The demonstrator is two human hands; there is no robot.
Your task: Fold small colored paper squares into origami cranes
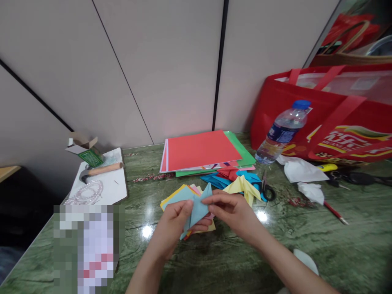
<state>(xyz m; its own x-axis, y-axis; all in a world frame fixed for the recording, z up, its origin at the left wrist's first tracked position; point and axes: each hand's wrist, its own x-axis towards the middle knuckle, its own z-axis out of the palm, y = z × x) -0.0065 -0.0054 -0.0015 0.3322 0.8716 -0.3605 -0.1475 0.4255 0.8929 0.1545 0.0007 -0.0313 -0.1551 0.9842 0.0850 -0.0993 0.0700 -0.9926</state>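
My left hand (pixel 174 222) and my right hand (pixel 234 211) both pinch a folded light blue paper (pixel 199 206) above the green marble table (pixel 306 249). The left fingers curl round its lower left part, the right fingers press its upper right edge. Under the hands lies a small pile of square papers (pixel 180 194) in yellow, pink and blue. Just beyond the right hand sit folded paper shapes, a yellow one (pixel 243 187) and blue ones (pixel 216 179).
A stack of red and green sheets (pixel 203 154) lies by the wall. Scissors (pixel 267 188), a water bottle (pixel 283 131), a red bag (pixel 330 114), crumpled tissues (pixel 301 170) and a red pencil (pixel 335 212) are at right. A hammer (pixel 99 170) and beads (pixel 87 192) rest at left.
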